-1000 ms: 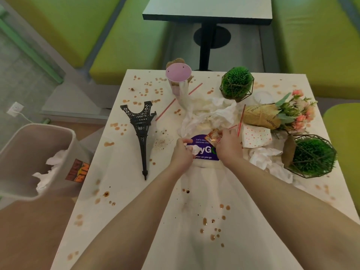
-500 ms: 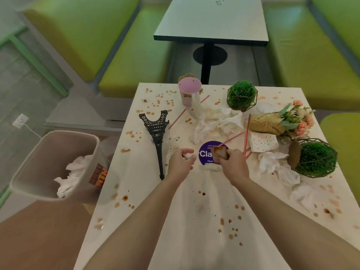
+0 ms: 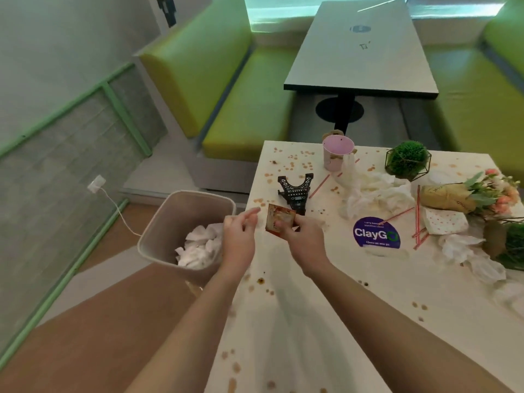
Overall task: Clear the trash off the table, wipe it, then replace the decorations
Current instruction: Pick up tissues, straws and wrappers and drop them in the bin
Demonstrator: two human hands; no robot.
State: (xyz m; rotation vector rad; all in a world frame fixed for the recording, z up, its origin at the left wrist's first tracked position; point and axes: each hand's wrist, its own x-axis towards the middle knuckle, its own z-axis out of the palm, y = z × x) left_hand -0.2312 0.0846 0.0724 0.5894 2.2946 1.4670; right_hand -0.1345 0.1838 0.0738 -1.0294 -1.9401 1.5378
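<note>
The right hand (image 3: 304,239) pinched a small red-and-brown sachet (image 3: 279,224) between thumb and fingertips, holding it upright above the left edge of the desk (image 3: 326,321). The left hand (image 3: 239,236), just beside it at 9 o'clock, had its fingers loosely curled and apart, holding nothing that could be made out; whether its fingertips touched the sachet could not be told.

At 8 o'clock from the hands stood a beige trash bin (image 3: 158,222) on the floor against the desk, with crumpled white tissues (image 3: 198,246) inside; the left wrist hid its near corner. At 12 o'clock a black tower model (image 3: 296,191) lay on the desk, its lower part hidden behind the sachet and the right hand.

At 3 o'clock a round purple sticker (image 3: 375,234) reading "ClayGo" sat on the desk, its small print too blurred to read. Red straws (image 3: 418,214) lay beside it. At 1 o'clock were a heap of crumpled white napkins (image 3: 377,191) and a pink cup (image 3: 337,153). Farther at 2 o'clock stood a green ball plant in a wire frame (image 3: 408,160), and a paper-wrapped flower bouquet (image 3: 467,194) lay on its side. A second green plant (image 3: 513,245) was cut off by the right edge. Brown spots speckled the desk.
</note>
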